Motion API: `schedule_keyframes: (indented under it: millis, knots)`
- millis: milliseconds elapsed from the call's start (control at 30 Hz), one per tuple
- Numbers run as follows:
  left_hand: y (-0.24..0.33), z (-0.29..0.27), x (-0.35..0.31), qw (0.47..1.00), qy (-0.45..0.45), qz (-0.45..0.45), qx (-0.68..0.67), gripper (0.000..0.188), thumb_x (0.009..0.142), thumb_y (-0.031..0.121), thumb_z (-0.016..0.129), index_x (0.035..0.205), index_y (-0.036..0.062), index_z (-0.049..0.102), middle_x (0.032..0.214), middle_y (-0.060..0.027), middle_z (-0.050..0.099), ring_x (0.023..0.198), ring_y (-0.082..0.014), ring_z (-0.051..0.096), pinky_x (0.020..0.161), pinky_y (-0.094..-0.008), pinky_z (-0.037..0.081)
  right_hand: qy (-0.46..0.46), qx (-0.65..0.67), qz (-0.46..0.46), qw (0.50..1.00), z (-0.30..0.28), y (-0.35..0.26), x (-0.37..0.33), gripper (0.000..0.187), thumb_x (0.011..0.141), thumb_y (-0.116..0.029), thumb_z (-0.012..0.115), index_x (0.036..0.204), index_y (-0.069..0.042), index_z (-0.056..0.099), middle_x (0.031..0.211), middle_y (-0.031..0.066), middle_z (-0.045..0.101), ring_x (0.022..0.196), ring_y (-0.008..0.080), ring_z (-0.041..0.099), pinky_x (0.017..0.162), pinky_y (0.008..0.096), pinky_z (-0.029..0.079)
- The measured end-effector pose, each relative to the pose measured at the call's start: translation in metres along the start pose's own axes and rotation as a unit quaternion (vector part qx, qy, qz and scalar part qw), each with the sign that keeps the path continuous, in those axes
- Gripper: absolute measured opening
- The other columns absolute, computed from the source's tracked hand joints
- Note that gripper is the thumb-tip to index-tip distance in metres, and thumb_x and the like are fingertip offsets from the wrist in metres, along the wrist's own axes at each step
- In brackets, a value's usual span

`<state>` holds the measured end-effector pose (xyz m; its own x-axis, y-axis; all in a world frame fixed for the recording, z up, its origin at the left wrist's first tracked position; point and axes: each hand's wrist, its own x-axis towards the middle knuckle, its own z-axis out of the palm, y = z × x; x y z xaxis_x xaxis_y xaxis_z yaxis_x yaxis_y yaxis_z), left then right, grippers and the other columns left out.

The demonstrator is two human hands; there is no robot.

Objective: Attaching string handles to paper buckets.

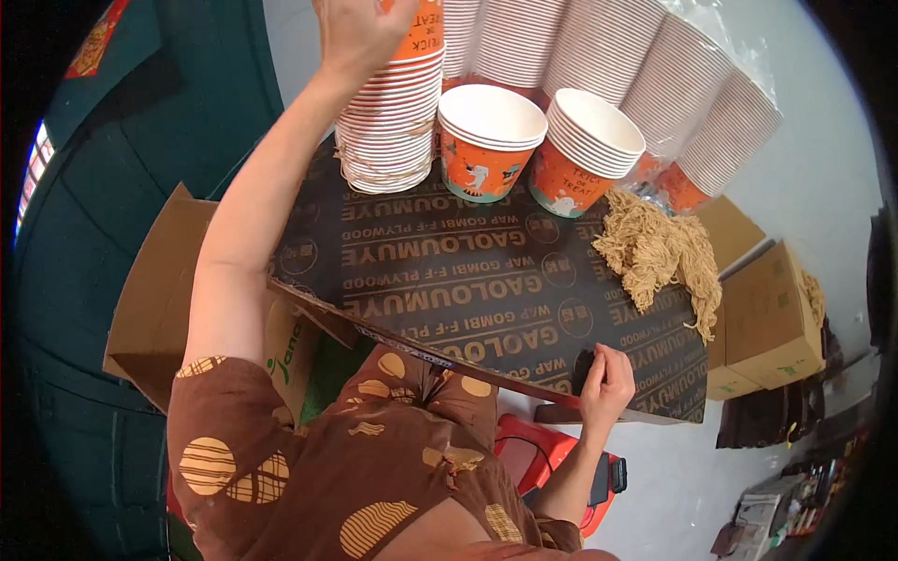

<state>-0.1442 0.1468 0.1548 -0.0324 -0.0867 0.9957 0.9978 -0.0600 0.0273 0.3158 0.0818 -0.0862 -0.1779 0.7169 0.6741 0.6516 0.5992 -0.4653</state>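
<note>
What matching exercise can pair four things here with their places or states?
Things:
1. Left hand
2. Right hand
3. Tan yarn bundle
4. Shortest paper cup stack

Places or states:
A. Lying in loose strands on the tabletop
B. High up at the tall paper cup stack
C. Between the tall stack and another front stack
D. At the tabletop's near edge

Pairs: 1-B; 2-D; 3-A; 4-C

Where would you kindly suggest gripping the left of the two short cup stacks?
Probably around the orange wall of the left short stack, below its rims, from the person's side: it stands upright, widens upward, and sits between the tall left stack and right short stack.
</note>
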Motion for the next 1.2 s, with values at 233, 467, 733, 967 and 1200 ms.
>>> schedule_keyframes:
  millis: [233,467,733,967,1200]
  knots:
    - [0.076,-0.009,-0.065,0.972,-0.103,0.111,-0.182,0.023,0.079,0.002,0.068,0.102,0.0013,0.064,0.121,-0.0206,0.059,0.117,-0.0374,0.055,0.097,-0.0446,0.045,0.009,0.001,-0.002,1.000,0.000,0.003,-0.001,0.010,0.092,0.002,0.058,0.095,0.003,0.068,0.087,0.0156,0.067,0.078,0.0290,0.066,0.071,0.0358,0.052]
    - [0.108,0.008,-0.129,0.927,-0.261,0.072,-0.260,0.014,0.081,-0.001,0.066,0.094,0.0002,0.062,0.111,-0.0172,0.063,0.106,-0.0360,0.060,0.093,-0.0452,0.048,0.016,0.022,-0.014,1.000,0.001,0.001,0.002,0.010,0.086,0.003,0.062,0.094,0.002,0.068,0.086,0.0154,0.067,0.077,0.0316,0.065,0.069,0.0378,0.051]
    - [0.089,0.033,-0.102,0.885,-0.459,0.008,-0.082,0.019,0.091,0.019,0.062,0.088,0.0024,0.070,0.088,-0.0139,0.068,0.099,-0.0336,0.062,0.099,-0.0458,0.040,0.024,0.015,-0.014,1.000,-0.001,0.001,0.001,0.009,0.086,0.002,0.063,0.093,0.000,0.068,0.085,0.0137,0.067,0.077,0.0310,0.065,0.069,0.0379,0.051]
    - [0.086,0.025,-0.107,0.827,-0.556,0.027,-0.079,0.022,0.095,0.020,0.057,0.089,0.0025,0.068,0.084,-0.0186,0.067,0.089,-0.0379,0.064,0.107,-0.0561,0.033,0.022,0.016,-0.011,1.000,-0.001,0.000,0.002,0.009,0.086,0.001,0.063,0.093,0.000,0.068,0.086,0.0139,0.068,0.078,0.0310,0.065,0.070,0.0383,0.051]
    - [0.112,-0.040,-0.111,0.823,-0.537,0.053,-0.176,0.012,0.094,0.012,0.059,0.096,0.0017,0.065,0.087,-0.0144,0.064,0.095,-0.0336,0.064,0.116,-0.0582,0.024,0.014,0.025,-0.005,1.000,0.001,0.001,0.002,0.009,0.087,0.001,0.062,0.093,0.001,0.069,0.088,0.0143,0.068,0.079,0.0313,0.066,0.071,0.0373,0.052]
